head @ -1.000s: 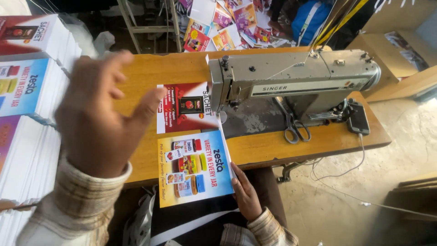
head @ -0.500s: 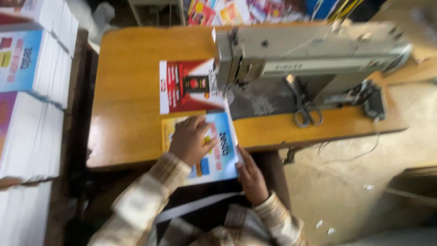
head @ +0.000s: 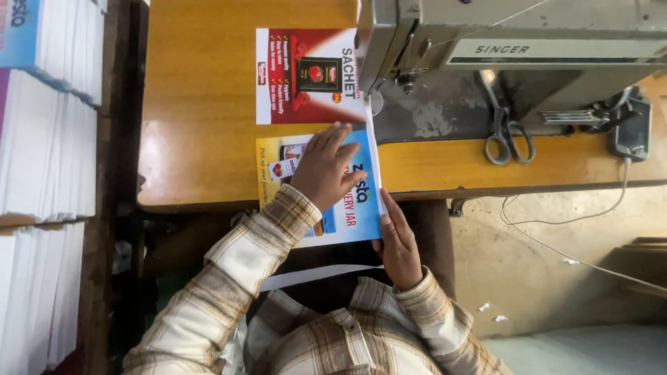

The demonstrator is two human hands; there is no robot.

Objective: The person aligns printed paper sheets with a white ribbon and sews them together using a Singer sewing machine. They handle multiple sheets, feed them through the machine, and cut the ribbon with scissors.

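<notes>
Fingers [head: 332, 142] of left hand [head: 323, 170] spread flat, pressing blue and yellow leaflet [head: 347, 208] onto desk [head: 201, 139], just below sewing machine [head: 514, 55]. Right hand [head: 397, 239], fingers together, steadying its white-taped right edge. Probably light, floppy, slick; best held flat near that edge.

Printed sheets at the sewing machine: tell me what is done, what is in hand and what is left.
Done, it seems: the red sheet lies past the needle, joined by a white strip to the next. In hand: the left hand presses the blue sheet flat on the table; the right hand holds its near edge. Left: that sheet, not yet under the needle, and the stacks at the left.
</notes>
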